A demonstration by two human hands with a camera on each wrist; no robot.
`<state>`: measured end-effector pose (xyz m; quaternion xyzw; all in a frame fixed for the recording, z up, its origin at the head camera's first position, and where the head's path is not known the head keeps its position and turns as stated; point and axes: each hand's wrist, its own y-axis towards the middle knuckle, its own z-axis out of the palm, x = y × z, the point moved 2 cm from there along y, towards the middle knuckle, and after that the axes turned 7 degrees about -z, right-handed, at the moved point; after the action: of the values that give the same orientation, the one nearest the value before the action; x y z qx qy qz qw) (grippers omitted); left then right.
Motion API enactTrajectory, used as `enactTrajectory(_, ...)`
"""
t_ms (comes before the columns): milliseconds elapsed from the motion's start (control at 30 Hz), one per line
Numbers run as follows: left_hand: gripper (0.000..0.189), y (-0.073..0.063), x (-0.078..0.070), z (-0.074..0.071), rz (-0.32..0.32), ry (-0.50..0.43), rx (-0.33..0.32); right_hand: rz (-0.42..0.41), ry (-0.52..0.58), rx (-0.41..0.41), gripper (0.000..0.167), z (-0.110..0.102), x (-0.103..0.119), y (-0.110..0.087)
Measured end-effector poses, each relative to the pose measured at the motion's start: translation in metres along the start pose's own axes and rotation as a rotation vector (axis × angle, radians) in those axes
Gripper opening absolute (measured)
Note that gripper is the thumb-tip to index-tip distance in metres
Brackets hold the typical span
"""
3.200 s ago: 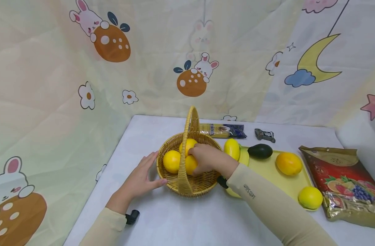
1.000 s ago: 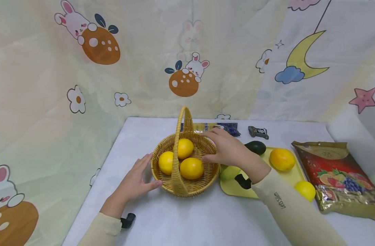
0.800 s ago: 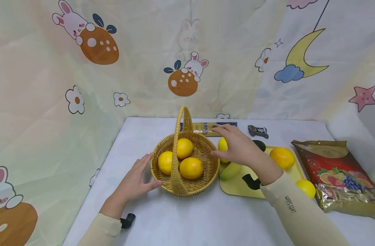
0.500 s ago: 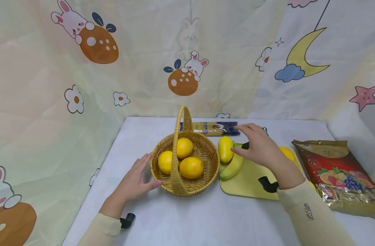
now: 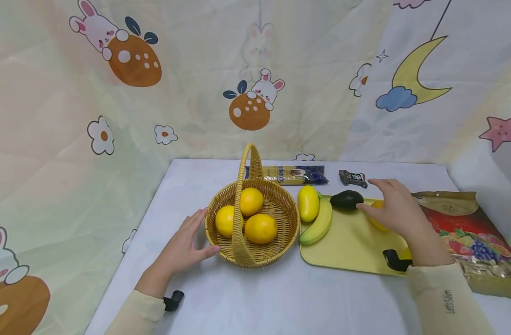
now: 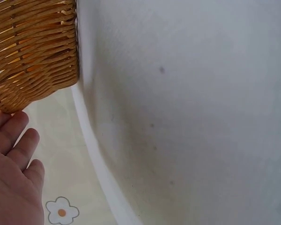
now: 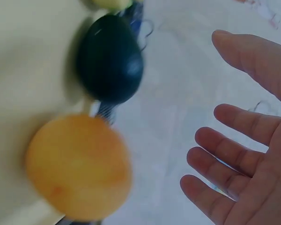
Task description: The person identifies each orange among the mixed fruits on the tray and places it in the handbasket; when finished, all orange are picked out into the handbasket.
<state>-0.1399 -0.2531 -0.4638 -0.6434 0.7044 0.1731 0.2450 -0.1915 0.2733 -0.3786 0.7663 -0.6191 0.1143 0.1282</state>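
A wicker basket (image 5: 285, 221) with an arched handle holds three yellow-orange fruits (image 5: 261, 228). At its left rim my left hand (image 5: 182, 251) rests with straight, spread fingers; the left wrist view has its fingertips right at the wicker. My right hand (image 5: 400, 211) hovers over the right part of a yellow tray (image 5: 343, 246), fingers and thumb apart, nothing between them. Nearest to it are a dark avocado (image 5: 346, 200) and an orange-yellow fruit (image 7: 79, 166), which the hand partly hides in the head view. A banana (image 5: 320, 223) and a yellow oblong fruit (image 5: 308, 204) lie at the tray's left.
Behind the basket lies a pasta packet (image 5: 291, 174). A small dark bone-shaped packet (image 5: 353, 178) sits behind the tray. To the right, a large red and gold bag (image 5: 475, 232) is partly covered by my right arm. A printed cloth (image 5: 205, 93) hangs behind the table.
My right hand has let go of a fruit in the basket, then moved right across the tray, past banana and avocado. The left hand stays at the basket rim.
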Motion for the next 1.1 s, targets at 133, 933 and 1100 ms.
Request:
enactTrajectory(133, 0.117, -0.001, -0.001, -0.001, -0.001, 0.000, 0.000, 0.055, 0.016, 0.025, 0.093, 0.007, -0.021, -0.008)
enactTrajectory(933, 0.114, -0.004, -0.003, -0.002, -0.012, -0.022, 0.005, 0.150, 0.065, 0.062, 0.105, 0.036, -0.070, -0.020)
enactTrajectory(1100, 0.114, -0.003, -0.003, -0.002, -0.017, -0.017, 0.007, 0.162, 0.085, 0.048, 0.105, 0.041, -0.072, -0.021)
